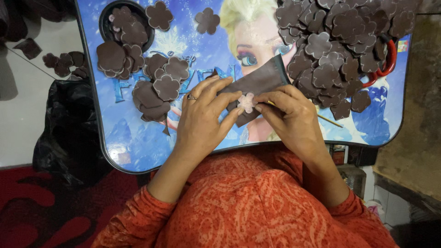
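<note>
Hands meet at the near edge of the blue lap table [138,151]. Left hand [202,115], ring on one finger, pinches a folded dark brown sheet [257,82] with its fingers closed on it. Right hand [289,115] presses a small pink flower template [247,102] against that sheet and holds a thin stick [328,120]. Farther off lie loose brown flower cutouts [165,85], a large cutout pile [340,41] over red-handled scissors [390,59], and a round black dish [108,20].

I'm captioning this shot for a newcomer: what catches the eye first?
Both hands, left hand and right hand, pinch a pale flower template on a dark brown sheet at centre. A big heap of brown flower cutouts fills the blue lap table's upper right.
</note>
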Tool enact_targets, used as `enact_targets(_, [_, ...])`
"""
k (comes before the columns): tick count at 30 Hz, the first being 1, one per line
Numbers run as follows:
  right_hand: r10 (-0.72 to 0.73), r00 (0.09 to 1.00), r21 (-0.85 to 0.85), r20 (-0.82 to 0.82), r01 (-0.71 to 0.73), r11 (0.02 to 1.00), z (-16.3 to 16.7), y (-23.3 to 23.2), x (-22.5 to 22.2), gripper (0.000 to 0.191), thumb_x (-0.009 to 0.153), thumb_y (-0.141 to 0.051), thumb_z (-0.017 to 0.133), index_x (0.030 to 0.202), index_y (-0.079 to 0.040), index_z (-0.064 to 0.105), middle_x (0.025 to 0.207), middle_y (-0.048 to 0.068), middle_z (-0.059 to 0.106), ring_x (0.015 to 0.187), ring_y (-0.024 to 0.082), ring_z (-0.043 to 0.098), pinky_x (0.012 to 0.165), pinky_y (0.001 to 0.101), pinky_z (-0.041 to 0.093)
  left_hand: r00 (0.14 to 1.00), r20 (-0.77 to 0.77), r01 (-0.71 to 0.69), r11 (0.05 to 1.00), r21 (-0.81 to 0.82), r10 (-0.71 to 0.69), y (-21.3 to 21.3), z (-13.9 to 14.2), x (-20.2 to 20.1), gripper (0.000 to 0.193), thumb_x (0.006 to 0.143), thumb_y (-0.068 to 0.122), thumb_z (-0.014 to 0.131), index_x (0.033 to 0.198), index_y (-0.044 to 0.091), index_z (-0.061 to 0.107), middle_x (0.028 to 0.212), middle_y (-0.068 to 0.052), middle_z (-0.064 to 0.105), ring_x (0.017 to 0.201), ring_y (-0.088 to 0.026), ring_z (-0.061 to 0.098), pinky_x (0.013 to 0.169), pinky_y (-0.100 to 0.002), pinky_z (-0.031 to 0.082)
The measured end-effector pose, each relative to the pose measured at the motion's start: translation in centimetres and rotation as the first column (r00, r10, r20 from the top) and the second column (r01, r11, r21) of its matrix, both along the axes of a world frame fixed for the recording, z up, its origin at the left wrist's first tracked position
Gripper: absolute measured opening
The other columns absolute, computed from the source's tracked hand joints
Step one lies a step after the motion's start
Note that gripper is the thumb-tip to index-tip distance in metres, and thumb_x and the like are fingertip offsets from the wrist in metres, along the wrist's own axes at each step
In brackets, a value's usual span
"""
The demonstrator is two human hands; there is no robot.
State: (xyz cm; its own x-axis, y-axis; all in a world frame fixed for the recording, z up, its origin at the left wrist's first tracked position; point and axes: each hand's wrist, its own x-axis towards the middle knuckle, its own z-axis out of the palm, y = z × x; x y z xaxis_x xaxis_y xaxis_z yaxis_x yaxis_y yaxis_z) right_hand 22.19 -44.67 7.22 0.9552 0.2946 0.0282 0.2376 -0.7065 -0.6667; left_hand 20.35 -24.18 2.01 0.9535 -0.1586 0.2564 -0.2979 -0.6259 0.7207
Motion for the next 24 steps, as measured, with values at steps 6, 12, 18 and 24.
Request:
enact_targets(6, [0.010, 1.000, 0.002, 0.004, -0.010, 1.000, 0.09, 0.08, -0.04, 0.017, 0.091, -0.003, 0.078, 0.108, -0.004, 0.076, 0.098, 0.006, 0.068, 0.076, 0.013, 0.065, 0.064, 0.0264, 0.052, 1.000, -0.010, -0.001, 1.000, -0.002, 0.001, -0.14, 0.02, -0.13, 0.028, 0.092, 0.029, 0.078, 0.116, 0.015, 0.075, 0.138, -0.005, 0.063, 0.134, -0.029, 0.054, 0.105, -0.048, 0.044])
enact_targets(12, [0.007, 1.000, 0.006, 0.013, -0.007, 1.000, 0.00, 0.16, 0.04, 0.017, 0.090, -0.002, 0.079, 0.107, -0.004, 0.075, 0.099, 0.006, 0.069, 0.079, 0.015, 0.067, 0.067, 0.0275, 0.053, 1.000, -0.011, 0.030, 1.000, 0.001, -0.030, 0.23, 0.29, -0.22, 0.037, 0.085, 0.027, 0.079, 0.118, 0.014, 0.073, 0.141, -0.007, 0.060, 0.136, -0.031, 0.051, 0.107, -0.050, 0.041])
enact_targets(18, [0.003, 1.000, 0.006, -0.008, -0.003, 1.000, 0.05, 0.29, 0.09, 0.016, 0.090, -0.002, 0.078, 0.106, -0.004, 0.075, 0.098, 0.006, 0.069, 0.079, 0.015, 0.067, 0.068, 0.0269, 0.053, 0.999, -0.015, 0.042, 0.999, -0.016, -0.042, 0.47, 0.33, -0.24, 0.038, 0.083, 0.024, 0.078, 0.119, 0.014, 0.072, 0.144, -0.008, 0.059, 0.139, -0.032, 0.050, 0.111, -0.051, 0.040])
enact_targets(24, [0.005, 1.000, 0.043, -0.031, -0.003, 0.999, 0.04, 0.09, 0.07, 0.016, 0.091, -0.002, 0.078, 0.107, -0.003, 0.075, 0.098, 0.006, 0.069, 0.078, 0.013, 0.067, 0.067, 0.0255, 0.053, 1.000, -0.013, 0.027, 0.999, -0.018, -0.027, 0.28, 0.07, -0.24, 0.037, 0.086, 0.023, 0.077, 0.121, 0.015, 0.073, 0.143, -0.006, 0.060, 0.139, -0.031, 0.051, 0.112, -0.050, 0.040])
